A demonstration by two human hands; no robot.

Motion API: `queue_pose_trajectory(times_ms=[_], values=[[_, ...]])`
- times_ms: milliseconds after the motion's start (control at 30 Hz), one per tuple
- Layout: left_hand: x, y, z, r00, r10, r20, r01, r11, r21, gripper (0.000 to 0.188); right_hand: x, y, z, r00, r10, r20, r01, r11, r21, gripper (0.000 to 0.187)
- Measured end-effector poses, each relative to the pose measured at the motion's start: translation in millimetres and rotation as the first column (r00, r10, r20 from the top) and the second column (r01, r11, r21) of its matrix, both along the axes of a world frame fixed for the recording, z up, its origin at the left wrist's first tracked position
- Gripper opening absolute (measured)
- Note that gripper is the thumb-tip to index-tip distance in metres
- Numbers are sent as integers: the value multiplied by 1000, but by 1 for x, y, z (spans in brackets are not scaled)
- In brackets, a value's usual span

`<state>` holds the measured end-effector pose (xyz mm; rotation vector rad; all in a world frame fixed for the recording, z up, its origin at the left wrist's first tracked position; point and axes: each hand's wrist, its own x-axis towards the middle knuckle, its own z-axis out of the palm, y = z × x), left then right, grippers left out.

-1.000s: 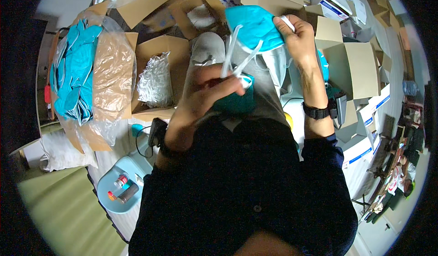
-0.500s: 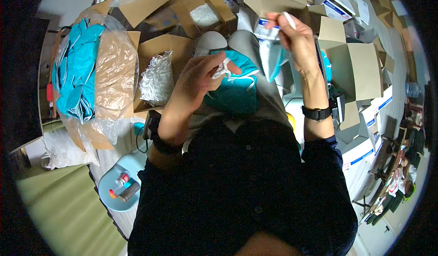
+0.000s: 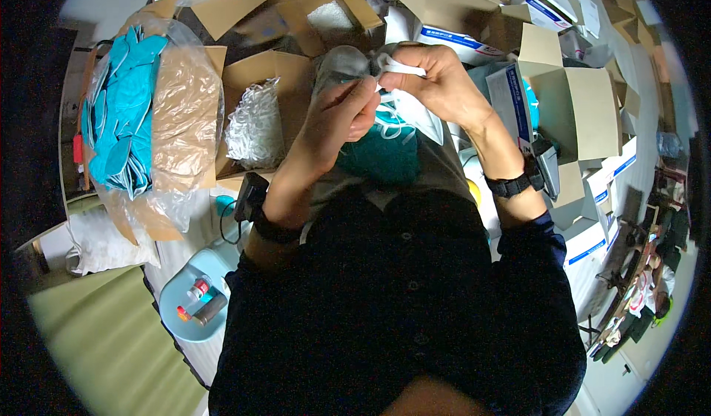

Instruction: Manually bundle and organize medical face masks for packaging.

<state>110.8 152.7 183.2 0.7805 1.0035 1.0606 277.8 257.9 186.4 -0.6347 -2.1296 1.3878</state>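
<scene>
My left hand (image 3: 342, 120) and my right hand (image 3: 442, 86) meet above my lap, both closed in a pinch. Between their fingertips is a white elastic strap (image 3: 404, 68), its flat end sticking out over the right fingers. Below the right hand hangs a face mask (image 3: 421, 114), its white side showing. Where strap and mask join is hidden by my fingers. On my lap lies a dark teal pouch-like piece, seemingly another mask (image 3: 379, 157), with thin white straps (image 3: 396, 129) loose on top.
To the left, a plastic-lined carton holds stacked teal masks (image 3: 133, 112). Beside it a cardboard box (image 3: 296, 68) contains bundled white straps (image 3: 255, 127). Open cartons (image 3: 592, 116) stand to the right. A blue tub (image 3: 178, 320) with bottles sits at lower left.
My right hand has come down and left with the hanging mask, turning its white side up. My left hand has risen slightly to meet it, and the fingertips now pinch together.
</scene>
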Motion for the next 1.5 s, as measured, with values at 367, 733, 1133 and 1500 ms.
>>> queue_pose_trajectory(times_ms=[367,733,1133,1500], values=[[19,-1,-2,985,172,33,-171,985,-18,31,-13,-7,-12,967,-194,-164,121,919,-375,15],[26,-31,-31,907,276,318,-180,937,-299,29,-4,44,-45,829,-543,135,459,797,391,35],[21,-97,-25,953,283,112,-230,911,-343,25,15,42,-49,895,-386,223,331,911,247,28],[-42,-70,-77,960,208,-188,-269,871,-412,37,63,15,-17,794,-604,-67,565,774,-285,27]])
